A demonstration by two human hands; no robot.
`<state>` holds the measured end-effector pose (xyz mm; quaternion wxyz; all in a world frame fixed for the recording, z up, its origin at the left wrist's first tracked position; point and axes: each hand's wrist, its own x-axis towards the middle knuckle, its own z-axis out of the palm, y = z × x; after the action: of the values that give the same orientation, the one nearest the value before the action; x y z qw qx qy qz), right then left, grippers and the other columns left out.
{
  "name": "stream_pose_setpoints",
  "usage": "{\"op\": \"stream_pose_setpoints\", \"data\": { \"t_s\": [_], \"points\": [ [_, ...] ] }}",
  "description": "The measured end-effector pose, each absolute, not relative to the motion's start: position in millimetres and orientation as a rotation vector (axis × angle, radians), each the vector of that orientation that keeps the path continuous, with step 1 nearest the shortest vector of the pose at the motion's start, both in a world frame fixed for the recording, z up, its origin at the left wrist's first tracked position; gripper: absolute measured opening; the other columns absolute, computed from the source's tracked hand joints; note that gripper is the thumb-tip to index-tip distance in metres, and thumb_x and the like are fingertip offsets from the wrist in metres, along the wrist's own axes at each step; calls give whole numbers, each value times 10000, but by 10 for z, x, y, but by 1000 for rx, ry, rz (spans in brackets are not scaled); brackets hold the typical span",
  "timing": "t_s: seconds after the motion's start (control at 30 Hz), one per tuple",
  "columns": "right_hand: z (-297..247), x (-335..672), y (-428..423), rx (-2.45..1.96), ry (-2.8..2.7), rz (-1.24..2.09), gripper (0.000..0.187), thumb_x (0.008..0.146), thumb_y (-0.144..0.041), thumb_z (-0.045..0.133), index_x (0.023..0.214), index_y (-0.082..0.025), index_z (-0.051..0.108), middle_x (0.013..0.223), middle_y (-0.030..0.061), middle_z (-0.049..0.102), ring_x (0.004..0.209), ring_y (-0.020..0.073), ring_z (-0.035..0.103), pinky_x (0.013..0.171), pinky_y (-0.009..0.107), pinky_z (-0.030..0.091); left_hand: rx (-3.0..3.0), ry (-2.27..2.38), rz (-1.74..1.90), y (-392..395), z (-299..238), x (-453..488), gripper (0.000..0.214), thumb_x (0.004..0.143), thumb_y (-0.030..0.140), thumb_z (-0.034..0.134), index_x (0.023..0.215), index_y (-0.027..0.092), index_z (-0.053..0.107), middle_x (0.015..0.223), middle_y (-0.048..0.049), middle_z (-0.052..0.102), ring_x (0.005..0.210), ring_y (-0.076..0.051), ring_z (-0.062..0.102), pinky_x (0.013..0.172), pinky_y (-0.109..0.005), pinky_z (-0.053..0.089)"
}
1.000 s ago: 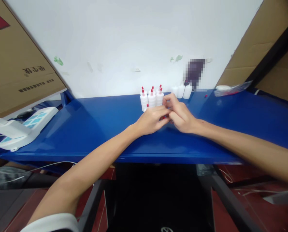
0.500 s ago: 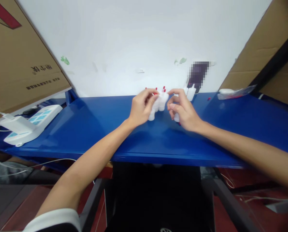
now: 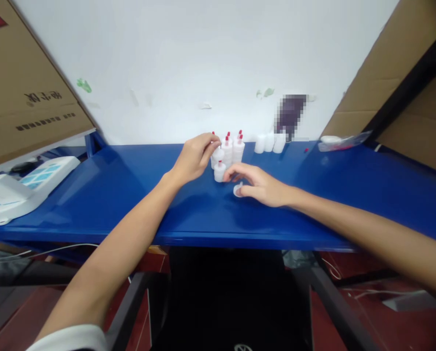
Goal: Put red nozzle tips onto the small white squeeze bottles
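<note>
Several small white squeeze bottles (image 3: 237, 152) with red tips stand grouped near the wall. My left hand (image 3: 192, 158) is closed in a pinch over the top of a white bottle (image 3: 218, 155) at the group's left side; anything between the fingertips is hidden. In front of the group stands a shorter white bottle (image 3: 219, 172) with a red tip. My right hand (image 3: 264, 186) is curled just right of it, fingertips close to its side. A small round white piece with a short nozzle (image 3: 236, 190) shows at my right thumb, partly covered by it.
More white bottles (image 3: 269, 143) stand by the wall to the right, near a loose red cap (image 3: 306, 150). A clear plastic bag (image 3: 344, 142) lies further right. A white power strip (image 3: 38, 187) sits at left. Cardboard (image 3: 38, 83) flanks the blue table (image 3: 130, 195).
My right hand has moved left and down from beside the bottles to in front of them. My left hand has shifted a little left. The view has swung slightly right.
</note>
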<state>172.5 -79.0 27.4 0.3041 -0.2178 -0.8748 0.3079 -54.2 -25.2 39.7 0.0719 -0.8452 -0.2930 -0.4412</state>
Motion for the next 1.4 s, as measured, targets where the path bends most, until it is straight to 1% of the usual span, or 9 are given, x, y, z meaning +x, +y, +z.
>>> {"op": "stream_pose_setpoints", "data": {
  "t_s": [0.13, 0.37, 0.47, 0.6, 0.8, 1.0, 1.2, 1.33, 1.4],
  "points": [
    [358, 1847, -731, -745, -2274, 529, 206, 816, -242, 595, 1018, -240, 557, 1301, 95, 501, 1191, 284, 499, 990, 458, 428, -2583, -898, -1316, -241, 340, -500, 270, 1042, 319, 451, 979, 168, 665, 864, -49, 706, 761, -148, 616, 749, -277, 485],
    [388, 1920, -709, -879, -2363, 359, 211, 832, -328, 589, 870, -235, 403, 923, 31, 492, 794, 195, 432, 723, 351, 370, -2624, -858, -1208, -236, 323, -480, 294, 1047, 298, 440, 973, 148, 681, 895, -67, 714, 816, -163, 641, 786, -287, 489],
    [397, 1901, -759, -875, -2544, 189, 203, 880, -400, 576, 898, -225, 475, 918, 33, 541, 750, 192, 448, 703, 350, 336, -2626, -865, -1176, -241, 325, -478, 298, 1050, 297, 430, 992, 152, 684, 936, -78, 719, 848, -172, 648, 801, -297, 491],
    [376, 1906, -770, -906, -2745, -81, 324, 913, -531, 563, 903, -208, 583, 1001, 83, 573, 794, 220, 494, 758, 391, 353, -2634, -883, -1166, -245, 314, -470, 282, 1047, 293, 440, 1004, 152, 681, 950, -80, 717, 860, -171, 647, 816, -299, 492],
    [297, 1911, -742, -927, -2801, -97, 362, 972, -524, 466, 983, -195, 618, 1080, 137, 562, 874, 266, 492, 793, 431, 381, -2638, -860, -1177, -248, 294, -446, 281, 1052, 289, 436, 986, 152, 673, 919, -74, 713, 846, -164, 651, 812, -300, 504],
    [277, 1888, -725, -987, -2758, -82, 426, 975, -541, 445, 954, -170, 653, 1071, 165, 559, 933, 310, 498, 839, 484, 403, -2467, -762, -1406, -340, 312, -381, 342, 1092, 311, 313, 1130, 164, 620, 1078, -95, 716, 989, -169, 676, 871, -318, 524],
    [312, 1905, -719, -879, -2608, 33, 443, 985, -568, 439, 1011, -182, 653, 1032, 117, 608, 822, 249, 551, 712, 386, 427, -2472, -697, -1433, -486, 267, -251, 402, 1108, 376, 218, 1183, 194, 569, 1077, -83, 703, 918, -159, 687, 817, -325, 548],
    [308, 1913, -682, -857, -2526, -42, 431, 981, -561, 462, 998, -185, 671, 1066, 126, 665, 913, 284, 599, 784, 418, 413, -2498, -684, -1404, -553, 215, -149, 380, 1102, 414, 272, 1217, 209, 571, 1075, -87, 699, 958, -171, 681, 820, -334, 556],
    [307, 1910, -657, -864, -2497, -70, 405, 981, -536, 473, 937, -191, 682, 950, 106, 695, 884, 279, 607, 835, 448, 391, -2494, -679, -1429, -577, 204, -107, 339, 1091, 414, 350, 1192, 211, 602, 1039, -85, 704, 943, -176, 675, 816, -341, 554]
  ]
}}
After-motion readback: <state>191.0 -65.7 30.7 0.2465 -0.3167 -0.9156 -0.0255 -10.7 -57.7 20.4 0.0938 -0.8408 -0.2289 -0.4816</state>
